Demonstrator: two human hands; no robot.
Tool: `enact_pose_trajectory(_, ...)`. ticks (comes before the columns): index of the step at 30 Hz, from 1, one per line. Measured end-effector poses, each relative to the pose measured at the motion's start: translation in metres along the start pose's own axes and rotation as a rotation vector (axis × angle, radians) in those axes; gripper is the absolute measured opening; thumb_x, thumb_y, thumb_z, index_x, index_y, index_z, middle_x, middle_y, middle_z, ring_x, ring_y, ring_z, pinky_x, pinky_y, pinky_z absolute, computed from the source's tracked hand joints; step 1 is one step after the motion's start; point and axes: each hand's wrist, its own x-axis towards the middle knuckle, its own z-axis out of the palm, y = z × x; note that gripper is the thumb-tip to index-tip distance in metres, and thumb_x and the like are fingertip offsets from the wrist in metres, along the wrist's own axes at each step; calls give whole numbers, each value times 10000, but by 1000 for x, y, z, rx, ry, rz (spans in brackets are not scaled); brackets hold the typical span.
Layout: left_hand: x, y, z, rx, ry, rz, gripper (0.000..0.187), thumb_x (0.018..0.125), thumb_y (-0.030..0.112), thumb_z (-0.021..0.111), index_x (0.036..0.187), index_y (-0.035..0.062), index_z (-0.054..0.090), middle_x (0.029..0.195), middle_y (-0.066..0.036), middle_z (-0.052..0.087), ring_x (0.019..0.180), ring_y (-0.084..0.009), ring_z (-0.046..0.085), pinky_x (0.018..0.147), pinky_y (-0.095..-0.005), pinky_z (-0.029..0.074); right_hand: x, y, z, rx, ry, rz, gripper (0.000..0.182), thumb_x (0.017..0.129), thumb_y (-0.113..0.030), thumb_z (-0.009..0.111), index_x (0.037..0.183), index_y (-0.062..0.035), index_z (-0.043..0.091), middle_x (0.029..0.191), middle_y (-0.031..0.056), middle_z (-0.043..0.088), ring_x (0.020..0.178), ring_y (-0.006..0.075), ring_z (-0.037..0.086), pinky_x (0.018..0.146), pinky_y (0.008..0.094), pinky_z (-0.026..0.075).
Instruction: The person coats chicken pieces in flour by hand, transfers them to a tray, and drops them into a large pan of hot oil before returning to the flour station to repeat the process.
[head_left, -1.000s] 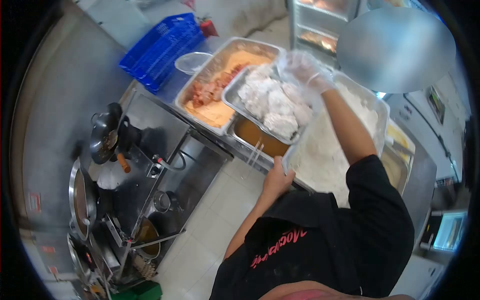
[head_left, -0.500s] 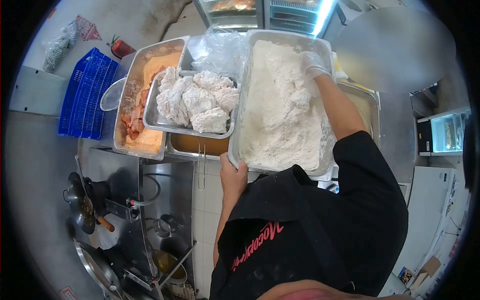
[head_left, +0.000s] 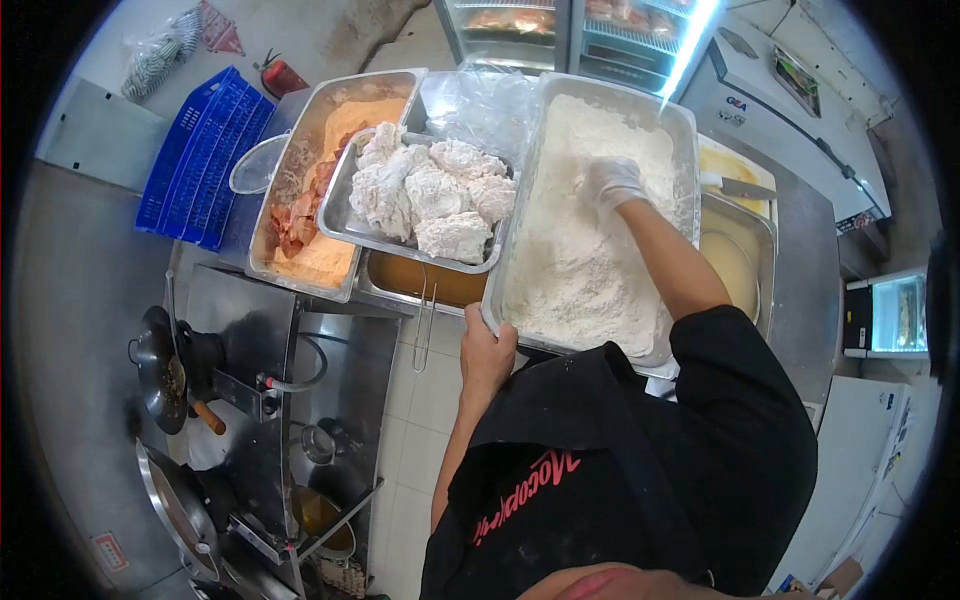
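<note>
Left grip (head_left: 488,345) clasps tray (head_left: 686,165) of white powder (head_left: 585,295) — right grip (head_left: 610,182) inside, closure unclear.

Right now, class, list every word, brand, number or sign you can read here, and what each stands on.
"GEA": upper-right freezer.
"Mocop…": red lettering on the black garment; its last letters are unclear.
Too small or blurred to read: the logo on the lower-right freezer, the lower-left red-bordered sign, the top-left red triangular sign.

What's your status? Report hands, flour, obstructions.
Left hand gripping near-left corner of flour tray. Gloved right hand in flour, fingertips hidden. Pan of floured pieces alongside, not blocking right hand.
</note>
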Motion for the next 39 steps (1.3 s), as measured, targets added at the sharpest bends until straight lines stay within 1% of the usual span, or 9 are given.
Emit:
enact_pose_trajectory(2,1,-2,1,17,12,9,447,892,189,593,1276,-26,512,1054,-299,691,988,-413,700,895,-464,532,8,9,-15,542,-102,105,358,837,-343,729,994,-31,807,924,175,775,934,362,751,799,450,571)
enact_pose_trajectory(5,-1,-6,2,-5,-11,31,478,923,249,582,1317,0,478,1066,-366,689,1029,-553,661,903,-560,508,-1,12,-32,662,-115,176,395,827,-372,755,1008,-23,796,926,190,773,947,370,749,825,436,575)
enact_pose_trajectory(12,-1,-4,0,-2,-14,39,496,925,251,595,1332,-3,470,1068,-366,689,1034,-555,659,903,-563,510,-7,-14,-14,402,-18,104,436,771,-386,829,1082,-83,790,998,188,777,1021,351,741,865,447,565)
enact_pose_trajectory(14,1,-5,2,-27,-10,67,497,926,253,597,1332,-3,468,1065,-367,688,1030,-558,657,900,-564,511,-6,-13,-3,163,57,-11,383,847,-488,723,1038,-170,816,1043,137,785,1001,315,754,862,461,553)
enact_pose_trajectory(18,1,-7,1,-34,-15,27,475,921,232,607,1313,-4,481,1069,-365,689,1032,-555,658,897,-560,512,-34,0,-73,188,-107,-1,444,836,-514,738,1061,-136,804,1009,157,779,979,333,746,871,462,549)
enact_pose_trajectory(20,1,-7,2,-30,-29,33,465,919,223,611,1305,-5,486,1076,-364,689,1036,-550,661,895,-557,513,-45,40,-72,611,36,-133,475,846,-505,741,1045,-76,785,975,185,768,955,354,734,870,457,544)
enact_pose_trajectory(25,3,-9,1,-81,-36,22,439,918,208,613,1285,-1,497,1057,-339,696,1016,-532,674,886,-543,518,-95,87,-71,515,165,24,419,833,-427,750,1000,-44,767,918,215,752,928,372,733,869,450,550)
enact_pose_trajectory(27,2,-9,1,-66,-36,38,425,919,203,605,1275,-5,503,1053,-332,695,1018,-525,675,895,-534,518,-99,94,-67,-287,-57,-38,312,831,-326,730,985,-58,772,886,196,754,892,356,746,868,441,557)
enact_pose_trajectory(39,2,-4,-2,-33,-31,68,428,927,223,579,1276,-10,496,1085,-348,686,1036,-534,663,910,-544,508,-131,83,-75,182,283,44,318,783,-384,764,989,-143,783,870,149,767,856,341,750,795,458,554)
